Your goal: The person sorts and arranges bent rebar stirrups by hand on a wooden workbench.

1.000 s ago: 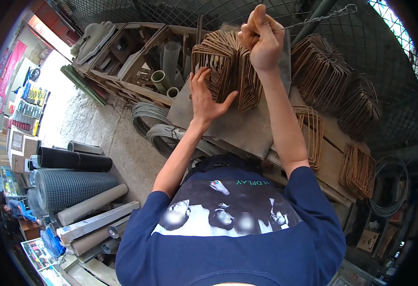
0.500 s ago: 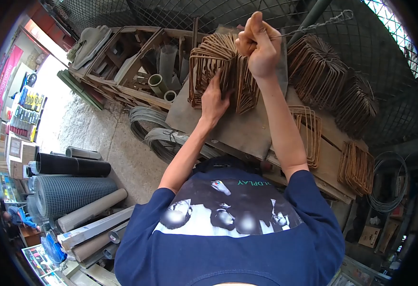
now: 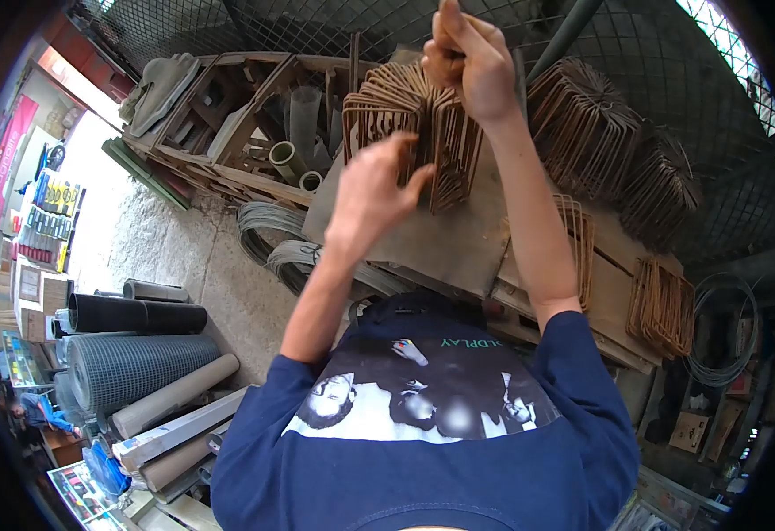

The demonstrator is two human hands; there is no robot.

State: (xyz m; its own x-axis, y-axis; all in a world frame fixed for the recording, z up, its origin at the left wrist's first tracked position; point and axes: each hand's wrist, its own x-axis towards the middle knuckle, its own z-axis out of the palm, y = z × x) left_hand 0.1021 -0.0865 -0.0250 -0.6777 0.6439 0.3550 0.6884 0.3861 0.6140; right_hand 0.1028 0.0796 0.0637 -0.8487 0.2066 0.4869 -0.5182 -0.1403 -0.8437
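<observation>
Left hand point(image 3: 370, 190): in front of the bent-rod bundle point(image 3: 383, 102), thumb spread wide of the partly curled fingers; slight blur. Nothing seen in its grasp; contact with the rods, cannot tell.
Right hand point(image 3: 474, 69): raised at the bundle's upper right, fingers folded in tightly, thumb pointing up at the frame edge. Whether anything is inside, cannot tell.
Bundle, look: brown, rusty surface; many thin rods bent into frames with rounded corners, fanned along the top, a dark gap between left and right portions.
Bundle, position: on the grey-brown tabletop point(image 3: 458, 248), its lower left partly hidden by the left hand.
Neighbours: two darker fanned bundles, one nearer point(image 3: 587, 124), one farther right point(image 3: 662, 190); grey wire coils point(image 3: 264, 228) beside the table, left.
</observation>
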